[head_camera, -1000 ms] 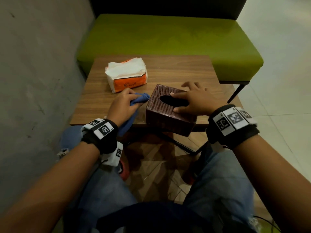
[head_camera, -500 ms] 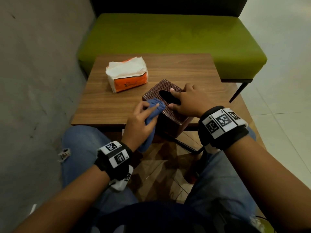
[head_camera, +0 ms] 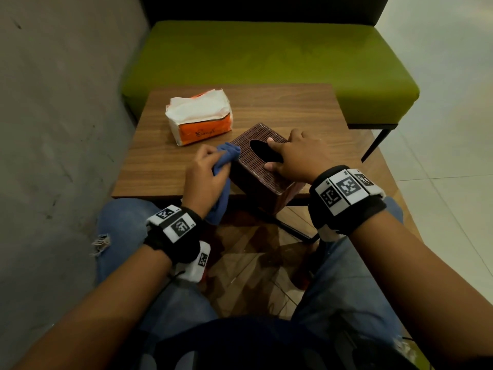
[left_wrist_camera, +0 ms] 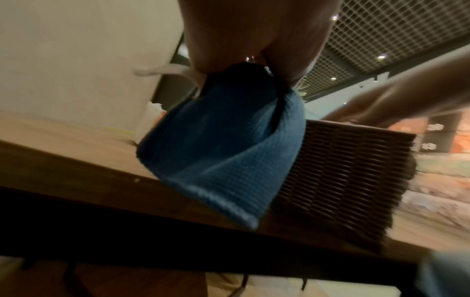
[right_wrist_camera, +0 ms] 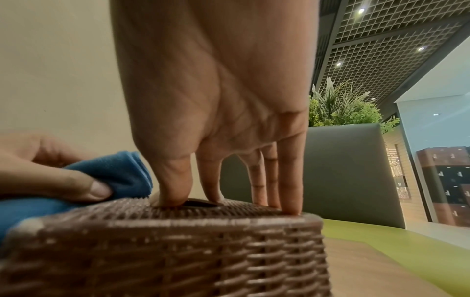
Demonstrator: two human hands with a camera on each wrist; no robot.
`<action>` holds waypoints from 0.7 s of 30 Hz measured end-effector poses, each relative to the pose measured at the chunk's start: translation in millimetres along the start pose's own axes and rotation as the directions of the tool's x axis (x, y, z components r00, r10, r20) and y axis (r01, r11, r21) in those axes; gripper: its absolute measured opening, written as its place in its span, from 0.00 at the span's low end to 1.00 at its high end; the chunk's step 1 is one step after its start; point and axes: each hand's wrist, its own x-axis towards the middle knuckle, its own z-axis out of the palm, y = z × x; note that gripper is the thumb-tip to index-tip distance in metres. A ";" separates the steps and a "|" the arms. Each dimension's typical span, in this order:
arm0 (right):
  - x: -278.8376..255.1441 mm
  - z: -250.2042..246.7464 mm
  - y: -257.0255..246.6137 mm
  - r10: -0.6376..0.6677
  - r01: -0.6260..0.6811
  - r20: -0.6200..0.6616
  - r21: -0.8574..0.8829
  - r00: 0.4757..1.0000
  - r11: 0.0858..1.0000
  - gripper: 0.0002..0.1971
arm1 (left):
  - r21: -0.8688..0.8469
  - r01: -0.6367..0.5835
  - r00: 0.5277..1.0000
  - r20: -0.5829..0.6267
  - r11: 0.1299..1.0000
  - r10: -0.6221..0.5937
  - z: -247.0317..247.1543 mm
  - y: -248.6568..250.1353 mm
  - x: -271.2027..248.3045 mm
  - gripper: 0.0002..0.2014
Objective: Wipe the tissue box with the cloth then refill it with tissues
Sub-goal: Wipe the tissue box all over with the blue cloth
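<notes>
The wiping is under way, I'd say, and the way to do it well is to keep the woven tissue box [head_camera: 262, 166] pinned firmly while the cloth [head_camera: 226, 156] is dragged along each ribbed side, following the weave so dust lifts out of the grooves. The box sits at the near edge of the table [head_camera: 165, 161], one corner overhanging it, so pressing straight down matters or it may tip off. The right hand [head_camera: 296, 156] rests on the lid with straight, slightly spread fingers [right_wrist_camera: 289, 176], the thumb and forefinger at the rim of the oval slot. The left hand [head_camera: 206, 177] pinches the bunched blue cloth against the box's left face, at about 9 o'clock of the slot. The orange tissue pack [head_camera: 200, 121] lies at about 11 o'clock from the box, apart from it, not yet used.
</notes>
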 end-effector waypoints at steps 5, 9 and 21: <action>0.5 -0.7 -0.5 0.005 -0.005 -0.005 0.014 1.000 1.000 0.34 | -0.108 -0.274 0.906 0.304 0.956 0.294 23.4 29.8 -55.8 0.18; 0.3 0.8 0.2 0.001 -0.001 -0.008 0.013 1.000 1.000 0.34 | -0.096 -0.232 0.939 0.238 0.968 0.249 17.1 16.8 -39.9 0.19; 0.8 -1.6 0.7 -0.002 0.002 -0.006 0.001 1.000 1.000 0.34 | -0.005 -0.358 0.890 0.301 0.934 0.343 22.9 19.3 -48.0 0.20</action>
